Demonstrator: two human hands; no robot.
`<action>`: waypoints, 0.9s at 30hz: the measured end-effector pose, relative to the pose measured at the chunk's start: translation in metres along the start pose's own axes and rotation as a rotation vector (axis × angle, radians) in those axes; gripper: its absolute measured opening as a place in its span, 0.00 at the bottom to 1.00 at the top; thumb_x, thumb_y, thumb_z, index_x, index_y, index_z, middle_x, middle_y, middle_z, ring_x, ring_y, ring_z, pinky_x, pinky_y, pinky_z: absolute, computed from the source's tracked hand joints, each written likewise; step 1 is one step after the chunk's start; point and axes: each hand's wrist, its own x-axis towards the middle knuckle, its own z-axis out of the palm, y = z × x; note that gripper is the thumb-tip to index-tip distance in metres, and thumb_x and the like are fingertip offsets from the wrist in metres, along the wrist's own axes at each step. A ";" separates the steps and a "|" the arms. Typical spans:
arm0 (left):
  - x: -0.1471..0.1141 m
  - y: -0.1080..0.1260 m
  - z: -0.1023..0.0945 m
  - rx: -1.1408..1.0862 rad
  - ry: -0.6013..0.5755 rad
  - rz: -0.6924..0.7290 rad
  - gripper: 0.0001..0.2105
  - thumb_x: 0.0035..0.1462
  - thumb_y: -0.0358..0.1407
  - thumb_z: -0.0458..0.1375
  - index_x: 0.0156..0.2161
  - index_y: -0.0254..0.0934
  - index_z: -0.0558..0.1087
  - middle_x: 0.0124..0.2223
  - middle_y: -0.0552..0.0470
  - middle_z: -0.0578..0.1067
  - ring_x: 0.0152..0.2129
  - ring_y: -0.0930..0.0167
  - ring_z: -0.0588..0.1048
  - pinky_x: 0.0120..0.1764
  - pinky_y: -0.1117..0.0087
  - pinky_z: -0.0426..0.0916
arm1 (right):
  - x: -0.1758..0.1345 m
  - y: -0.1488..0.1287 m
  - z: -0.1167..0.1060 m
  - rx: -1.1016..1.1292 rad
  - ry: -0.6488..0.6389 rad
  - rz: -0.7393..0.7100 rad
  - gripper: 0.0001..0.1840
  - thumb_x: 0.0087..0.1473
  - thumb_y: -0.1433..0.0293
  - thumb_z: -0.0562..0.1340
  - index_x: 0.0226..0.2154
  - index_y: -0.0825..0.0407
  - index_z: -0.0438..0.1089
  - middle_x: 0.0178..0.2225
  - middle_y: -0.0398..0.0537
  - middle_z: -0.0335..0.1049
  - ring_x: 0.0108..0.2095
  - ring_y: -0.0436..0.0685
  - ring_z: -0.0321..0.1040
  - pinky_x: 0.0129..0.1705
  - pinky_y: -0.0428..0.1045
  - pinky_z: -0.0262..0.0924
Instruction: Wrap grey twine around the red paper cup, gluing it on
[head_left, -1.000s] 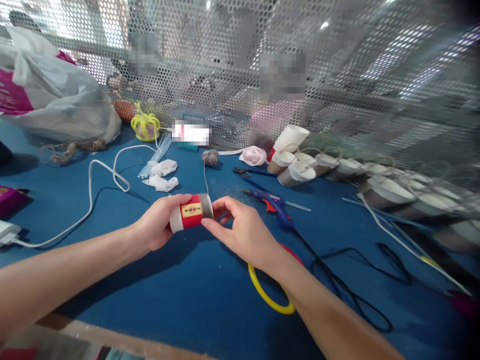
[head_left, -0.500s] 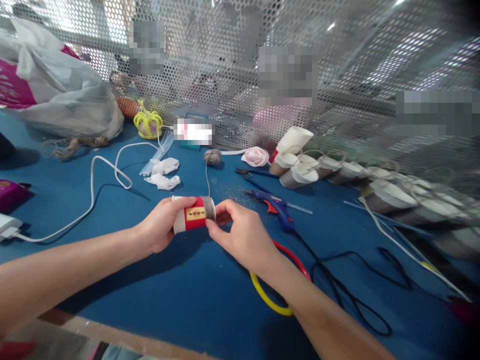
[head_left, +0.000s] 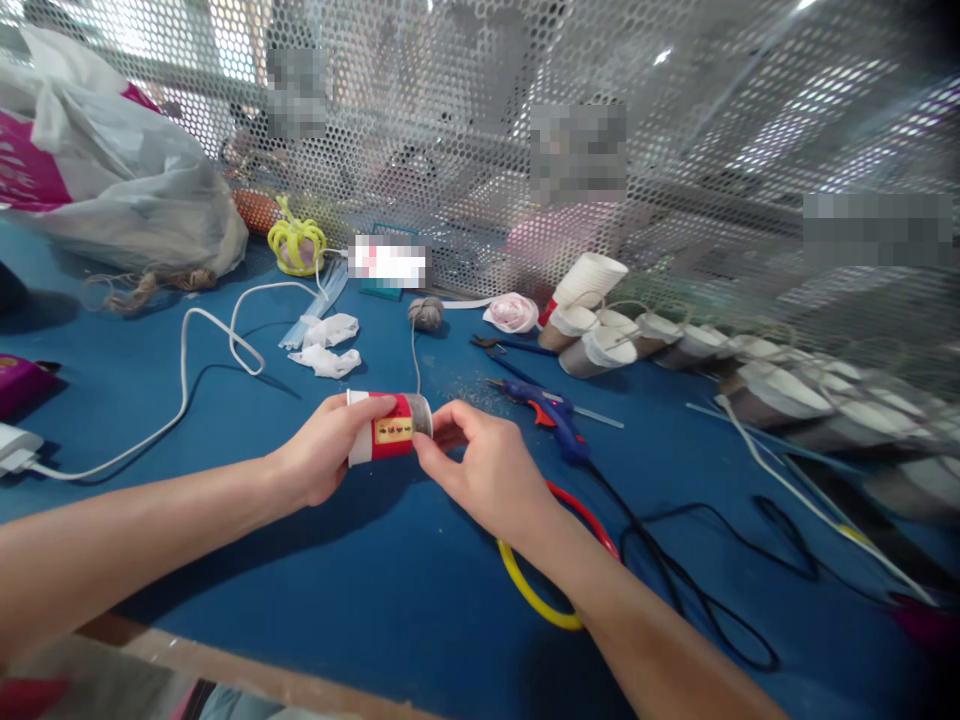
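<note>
A paper cup (head_left: 393, 432), white with a red band and a yellow label, lies sideways above the blue table. Grey yarn is wound round its right end. My left hand (head_left: 330, 448) is closed around the white left end, thumb on top. At the other end, my right hand (head_left: 480, 460) grips the rim and the wound yarn between thumb and fingers; some fingertips are hidden behind the cup. One strand runs from the cup to a grey yarn ball (head_left: 426, 314) lying behind it.
A blue glue gun (head_left: 551, 410) with a black cord and pliers (head_left: 510, 345) lie right of the cup. Red and yellow handles (head_left: 529, 590) show under my right forearm. Several yarn-wrapped cups (head_left: 600, 350) line the right. White scraps (head_left: 326, 360), a white cable (head_left: 184, 370) and a plastic bag (head_left: 127, 170) sit left.
Almost nothing differs. Both hands keep their hold on the cup, which sits nearly in the same place, and the view has shifted slightly.
</note>
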 end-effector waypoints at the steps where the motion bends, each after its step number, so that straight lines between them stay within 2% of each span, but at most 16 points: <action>1: 0.000 0.000 0.000 0.003 0.003 0.000 0.07 0.46 0.34 0.58 0.26 0.30 0.72 0.21 0.53 0.74 0.18 0.75 0.71 0.21 0.79 0.62 | 0.000 0.000 0.000 0.000 0.000 0.000 0.04 0.45 0.69 0.57 0.23 0.51 0.64 0.24 0.47 0.71 0.25 0.53 0.67 0.29 0.49 0.61; 6: 0.001 0.001 -0.001 0.000 -0.002 -0.005 0.07 0.46 0.34 0.58 0.28 0.29 0.72 0.23 0.51 0.74 0.18 0.75 0.71 0.22 0.78 0.63 | 0.000 0.001 -0.003 0.005 -0.009 -0.005 0.05 0.47 0.69 0.57 0.24 0.52 0.64 0.24 0.47 0.71 0.26 0.54 0.68 0.30 0.49 0.61; 9: 0.003 0.005 -0.001 -0.039 0.016 -0.081 0.07 0.49 0.33 0.55 0.28 0.30 0.71 0.23 0.51 0.74 0.17 0.75 0.71 0.21 0.77 0.64 | 0.000 0.000 -0.006 0.014 -0.023 -0.035 0.05 0.49 0.68 0.56 0.26 0.52 0.65 0.25 0.46 0.72 0.27 0.53 0.68 0.31 0.48 0.62; 13: 0.006 0.010 -0.001 -0.106 0.025 -0.153 0.07 0.51 0.31 0.53 0.27 0.30 0.70 0.22 0.51 0.73 0.16 0.75 0.71 0.21 0.77 0.65 | 0.000 0.000 -0.005 -0.017 -0.004 -0.067 0.05 0.46 0.69 0.58 0.29 0.52 0.66 0.29 0.47 0.72 0.31 0.55 0.68 0.34 0.49 0.61; 19: 0.006 0.008 -0.002 -0.097 0.011 -0.157 0.07 0.51 0.32 0.53 0.27 0.30 0.70 0.22 0.52 0.73 0.16 0.75 0.70 0.21 0.76 0.64 | -0.002 -0.001 0.000 -0.061 0.037 -0.068 0.02 0.45 0.72 0.57 0.27 0.52 0.63 0.28 0.48 0.71 0.29 0.55 0.67 0.33 0.50 0.61; 27: 0.002 0.005 -0.001 -0.038 0.012 -0.075 0.06 0.49 0.33 0.56 0.27 0.30 0.71 0.22 0.52 0.73 0.17 0.76 0.70 0.22 0.77 0.63 | -0.002 -0.002 0.001 -0.057 0.040 -0.042 0.02 0.45 0.70 0.57 0.26 0.52 0.63 0.26 0.48 0.70 0.28 0.55 0.67 0.32 0.50 0.61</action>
